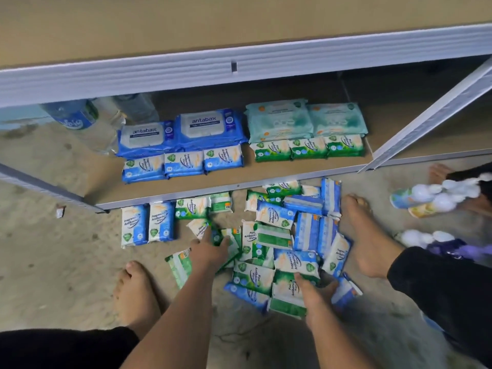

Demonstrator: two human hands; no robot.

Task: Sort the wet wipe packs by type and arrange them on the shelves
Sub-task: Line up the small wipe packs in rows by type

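Left hand (210,253) grip pinches a green pack (216,237); right hand (315,296) grip cannot be told. Risk: interleaved blue packs (275,214) ride along, mixing rows on the shelf (106,185).

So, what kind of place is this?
Probably a storeroom or shop back room: a low metal shelf holds sorted wipe packs, and more packs lie heaped on the bare concrete floor.
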